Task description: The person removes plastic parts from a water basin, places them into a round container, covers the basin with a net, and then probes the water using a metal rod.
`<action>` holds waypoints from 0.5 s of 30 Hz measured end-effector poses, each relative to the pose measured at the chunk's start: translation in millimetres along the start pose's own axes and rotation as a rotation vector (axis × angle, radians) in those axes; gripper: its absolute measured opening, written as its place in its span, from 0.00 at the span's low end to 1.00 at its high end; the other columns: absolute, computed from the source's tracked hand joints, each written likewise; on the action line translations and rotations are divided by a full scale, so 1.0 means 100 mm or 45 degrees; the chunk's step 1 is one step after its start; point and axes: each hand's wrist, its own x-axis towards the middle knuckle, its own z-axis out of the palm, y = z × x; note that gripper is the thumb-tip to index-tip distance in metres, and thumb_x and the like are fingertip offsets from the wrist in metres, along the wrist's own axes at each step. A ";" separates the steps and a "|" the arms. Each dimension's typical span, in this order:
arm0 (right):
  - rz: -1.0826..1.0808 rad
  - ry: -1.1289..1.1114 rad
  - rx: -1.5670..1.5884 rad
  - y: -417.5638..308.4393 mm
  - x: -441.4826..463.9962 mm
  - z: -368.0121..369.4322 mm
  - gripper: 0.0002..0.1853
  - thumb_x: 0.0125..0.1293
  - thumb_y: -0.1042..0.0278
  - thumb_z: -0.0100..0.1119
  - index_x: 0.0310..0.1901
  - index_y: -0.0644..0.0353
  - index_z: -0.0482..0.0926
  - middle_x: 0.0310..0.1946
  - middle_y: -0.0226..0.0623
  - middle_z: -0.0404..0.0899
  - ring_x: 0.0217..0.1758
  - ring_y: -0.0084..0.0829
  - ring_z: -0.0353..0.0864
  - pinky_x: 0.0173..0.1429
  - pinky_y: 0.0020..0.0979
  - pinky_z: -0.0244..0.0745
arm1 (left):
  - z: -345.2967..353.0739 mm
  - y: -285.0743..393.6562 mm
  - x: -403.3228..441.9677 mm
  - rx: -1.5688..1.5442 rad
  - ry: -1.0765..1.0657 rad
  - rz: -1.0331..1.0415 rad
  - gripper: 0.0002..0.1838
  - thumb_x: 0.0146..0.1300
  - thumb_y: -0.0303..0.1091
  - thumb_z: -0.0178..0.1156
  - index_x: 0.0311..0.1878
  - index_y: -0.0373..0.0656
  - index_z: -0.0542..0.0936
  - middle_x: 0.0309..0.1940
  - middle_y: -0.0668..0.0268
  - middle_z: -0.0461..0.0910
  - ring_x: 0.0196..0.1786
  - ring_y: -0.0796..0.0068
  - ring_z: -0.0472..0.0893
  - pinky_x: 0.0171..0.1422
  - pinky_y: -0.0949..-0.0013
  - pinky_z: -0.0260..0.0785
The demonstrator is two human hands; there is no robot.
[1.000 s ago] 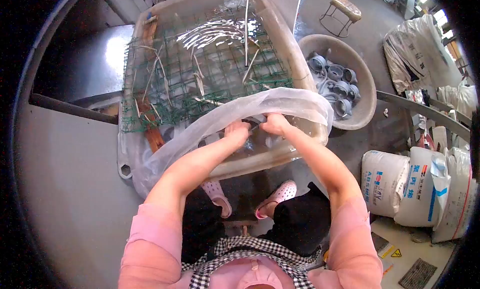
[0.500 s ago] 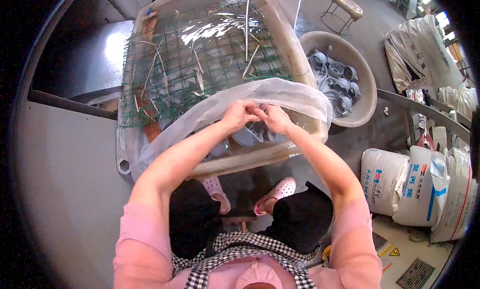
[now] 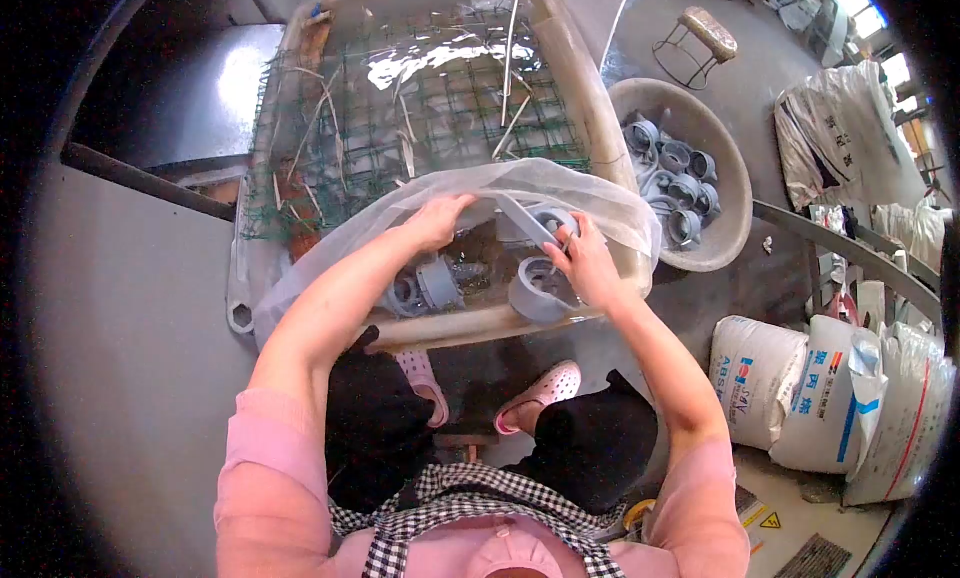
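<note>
In tub [image 3: 600,128], gripping grey part [image 3: 525,223] with right hand [image 3: 590,263]; can't tell left hand [image 3: 435,225]; likely midway, fittings [image 3: 440,283] inside, more in basin [image 3: 733,178] alongside.

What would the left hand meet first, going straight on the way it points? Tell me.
The left hand points up and to the right in the picture, so it would probably meet the sheet first; depth is unclear, and they may already touch.

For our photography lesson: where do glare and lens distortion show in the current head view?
Head view: white glare on rippled water around green wire mesh, and on the grey metal panel; head view: wide-angle distortion, black corners; head view: the grey ring-shaped plastic part beside the bare right hand shows no strong glare.
</note>
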 end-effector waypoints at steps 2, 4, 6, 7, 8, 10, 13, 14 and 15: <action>-0.102 0.058 -0.096 -0.06 -0.08 -0.04 0.14 0.57 0.61 0.61 0.38 0.62 0.72 0.50 0.58 0.63 0.47 0.54 0.70 0.50 0.44 0.69 | -0.01 -0.02 0.01 -0.041 -0.060 -0.032 0.30 0.48 0.17 0.51 0.58 0.42 0.66 0.52 0.48 0.71 0.56 0.49 0.70 0.59 0.57 0.64; -0.211 0.123 -0.191 -0.13 -0.10 -0.14 0.14 0.56 0.62 0.62 0.37 0.61 0.72 0.51 0.58 0.63 0.48 0.54 0.70 0.50 0.44 0.69 | -0.12 0.07 -0.01 -0.076 -0.114 -0.063 0.27 0.51 0.20 0.55 0.57 0.41 0.67 0.55 0.49 0.70 0.58 0.50 0.69 0.61 0.57 0.63; -0.391 0.273 -0.333 -0.22 -0.09 -0.29 0.14 0.54 0.63 0.63 0.36 0.61 0.71 0.51 0.57 0.63 0.49 0.54 0.69 0.51 0.43 0.69 | -0.26 0.21 -0.08 0.022 -0.240 -0.100 0.23 0.52 0.29 0.60 0.53 0.38 0.69 0.53 0.49 0.71 0.58 0.50 0.69 0.62 0.58 0.63; -0.393 0.270 -0.330 -0.19 -0.09 -0.31 0.14 0.54 0.63 0.63 0.36 0.61 0.71 0.51 0.57 0.63 0.49 0.54 0.69 0.51 0.43 0.69 | -0.20 0.17 -0.14 0.021 -0.240 -0.104 0.23 0.52 0.29 0.60 0.53 0.38 0.69 0.53 0.49 0.71 0.58 0.50 0.69 0.62 0.58 0.63; -0.364 0.355 -0.338 -0.16 -0.09 -0.33 0.14 0.54 0.63 0.64 0.36 0.61 0.71 0.51 0.57 0.62 0.49 0.55 0.69 0.51 0.43 0.69 | -0.12 0.09 -0.23 0.229 -0.227 0.091 0.23 0.51 0.34 0.62 0.51 0.37 0.70 0.51 0.50 0.72 0.58 0.51 0.69 0.61 0.58 0.64; -0.346 0.558 -0.329 -0.12 -0.03 -0.39 0.12 0.57 0.66 0.61 0.37 0.62 0.70 0.50 0.55 0.63 0.42 0.53 0.72 0.45 0.42 0.71 | -0.12 0.20 -0.37 0.574 -0.339 0.351 0.28 0.49 0.46 0.64 0.48 0.35 0.72 0.50 0.53 0.71 0.57 0.54 0.70 0.59 0.59 0.65; 0.110 0.724 -0.003 0.07 0.10 -0.30 0.11 0.64 0.63 0.53 0.36 0.64 0.70 0.47 0.49 0.68 0.45 0.46 0.74 0.48 0.39 0.69 | -0.06 0.44 -0.48 0.588 -0.699 0.204 0.30 0.50 0.50 0.64 0.50 0.36 0.71 0.54 0.52 0.68 0.58 0.55 0.69 0.61 0.59 0.63; 0.109 0.730 0.002 0.23 0.16 -0.23 0.11 0.64 0.63 0.53 0.36 0.64 0.70 0.47 0.49 0.68 0.45 0.46 0.74 0.48 0.39 0.69 | 0.09 0.39 -0.49 0.482 -0.738 0.043 0.35 0.51 0.54 0.62 0.54 0.34 0.70 0.56 0.50 0.67 0.59 0.54 0.68 0.65 0.59 0.58; 0.388 0.706 0.353 0.44 0.22 -0.16 0.14 0.67 0.60 0.49 0.39 0.66 0.70 0.43 0.46 0.70 0.43 0.41 0.73 0.46 0.37 0.70 | 0.26 0.37 -0.53 0.491 -0.737 0.041 0.35 0.51 0.54 0.62 0.54 0.34 0.70 0.56 0.50 0.67 0.59 0.54 0.68 0.65 0.59 0.58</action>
